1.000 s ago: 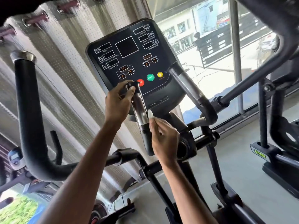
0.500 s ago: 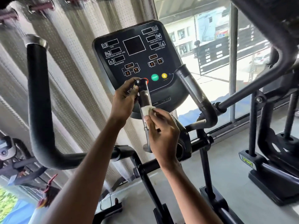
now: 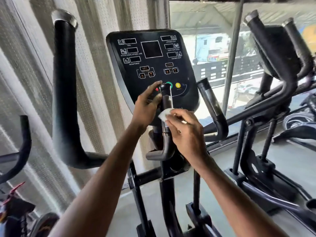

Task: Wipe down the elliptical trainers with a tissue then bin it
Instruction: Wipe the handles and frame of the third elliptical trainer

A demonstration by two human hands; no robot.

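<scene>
In the head view, the left hand [image 3: 147,106] curls its fingers round the top of the short black-and-chrome pulse grip [image 3: 167,100], which stands upright in front of the black elliptical console [image 3: 150,65]. The right hand [image 3: 187,132] pinches a small white tissue [image 3: 164,115] between thumb and fingers and holds it against the grip's shaft, just below the left hand. A tall black padded swing handle [image 3: 64,82] rises at the left. A second black elliptical trainer [image 3: 280,69] stands at the right beside the window [image 3: 213,40].
</scene>
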